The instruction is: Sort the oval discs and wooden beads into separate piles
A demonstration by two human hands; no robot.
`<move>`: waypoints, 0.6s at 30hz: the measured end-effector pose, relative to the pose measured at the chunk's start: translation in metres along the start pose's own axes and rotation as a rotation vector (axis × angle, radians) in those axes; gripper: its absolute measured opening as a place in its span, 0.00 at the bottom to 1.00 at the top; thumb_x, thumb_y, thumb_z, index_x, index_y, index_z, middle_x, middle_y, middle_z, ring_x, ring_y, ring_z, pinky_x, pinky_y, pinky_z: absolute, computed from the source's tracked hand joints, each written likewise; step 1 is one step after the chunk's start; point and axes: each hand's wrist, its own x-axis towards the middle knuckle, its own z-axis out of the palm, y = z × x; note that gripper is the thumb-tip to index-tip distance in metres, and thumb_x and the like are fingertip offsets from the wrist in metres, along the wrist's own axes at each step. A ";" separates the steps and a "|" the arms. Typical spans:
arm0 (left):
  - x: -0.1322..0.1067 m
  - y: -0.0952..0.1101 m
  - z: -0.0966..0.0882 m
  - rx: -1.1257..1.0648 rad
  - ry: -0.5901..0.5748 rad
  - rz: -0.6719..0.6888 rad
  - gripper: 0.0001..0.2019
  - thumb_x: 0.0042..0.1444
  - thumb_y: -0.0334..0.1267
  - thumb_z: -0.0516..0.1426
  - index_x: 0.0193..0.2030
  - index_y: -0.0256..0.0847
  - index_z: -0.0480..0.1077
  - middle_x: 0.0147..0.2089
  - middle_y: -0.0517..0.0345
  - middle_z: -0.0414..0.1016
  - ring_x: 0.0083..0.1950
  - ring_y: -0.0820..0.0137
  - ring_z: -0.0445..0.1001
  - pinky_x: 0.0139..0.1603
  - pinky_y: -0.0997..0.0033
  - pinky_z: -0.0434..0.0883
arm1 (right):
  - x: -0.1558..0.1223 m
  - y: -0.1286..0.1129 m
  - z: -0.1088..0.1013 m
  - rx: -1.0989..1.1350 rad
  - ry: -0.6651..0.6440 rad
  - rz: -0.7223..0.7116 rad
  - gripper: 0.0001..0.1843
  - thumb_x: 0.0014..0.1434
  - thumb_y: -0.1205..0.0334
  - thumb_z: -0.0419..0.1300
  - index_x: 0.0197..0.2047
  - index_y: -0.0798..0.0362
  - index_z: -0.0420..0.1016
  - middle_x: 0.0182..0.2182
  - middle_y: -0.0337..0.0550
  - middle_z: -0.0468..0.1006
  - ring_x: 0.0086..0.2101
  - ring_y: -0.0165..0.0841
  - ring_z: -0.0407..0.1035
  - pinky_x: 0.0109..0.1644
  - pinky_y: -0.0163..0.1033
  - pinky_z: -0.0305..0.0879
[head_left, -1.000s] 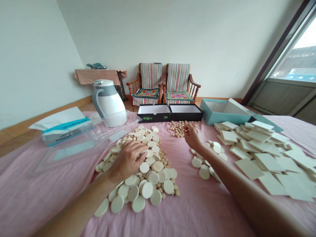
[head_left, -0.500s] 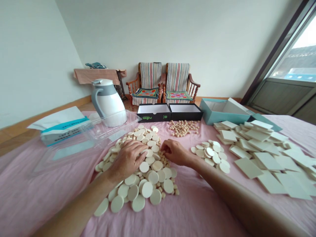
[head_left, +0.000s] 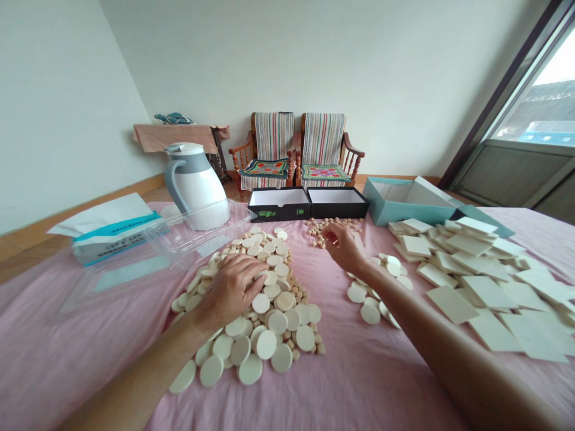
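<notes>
Two chairs point(head_left: 272, 139), two black boxes point(head_left: 281, 212); left hand point(head_left: 231, 287) on discs point(head_left: 266, 345), right hand point(head_left: 345, 246) at small pieces point(head_left: 318, 228); grips unclear.

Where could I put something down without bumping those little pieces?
The pink cloth is bare between the big disc pile and the right forearm, and left of the left forearm, on the near side of the clear plastic box. It's crowded under the left hand and on the right, where square tiles spread.
</notes>
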 end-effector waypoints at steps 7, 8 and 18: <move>0.000 0.000 0.000 0.012 -0.007 0.003 0.09 0.61 0.36 0.53 0.44 0.40 0.73 0.41 0.53 0.77 0.45 0.65 0.72 0.51 0.59 0.65 | -0.030 -0.044 0.033 0.194 -0.364 -0.231 0.17 0.47 0.81 0.51 0.37 0.57 0.72 0.36 0.45 0.73 0.33 0.28 0.67 0.37 0.32 0.62; 0.000 0.000 0.000 0.014 -0.007 0.002 0.09 0.61 0.36 0.53 0.44 0.40 0.73 0.41 0.53 0.77 0.45 0.65 0.72 0.52 0.59 0.65 | -0.032 -0.046 0.036 0.192 -0.369 -0.239 0.18 0.46 0.82 0.50 0.36 0.57 0.72 0.35 0.45 0.73 0.34 0.29 0.67 0.38 0.32 0.62; 0.000 0.001 -0.001 0.012 0.006 -0.007 0.09 0.60 0.36 0.54 0.43 0.41 0.73 0.40 0.54 0.78 0.45 0.64 0.72 0.51 0.59 0.65 | -0.031 -0.047 0.026 0.046 -0.460 -0.314 0.14 0.47 0.81 0.50 0.34 0.56 0.69 0.32 0.44 0.72 0.31 0.28 0.64 0.36 0.32 0.58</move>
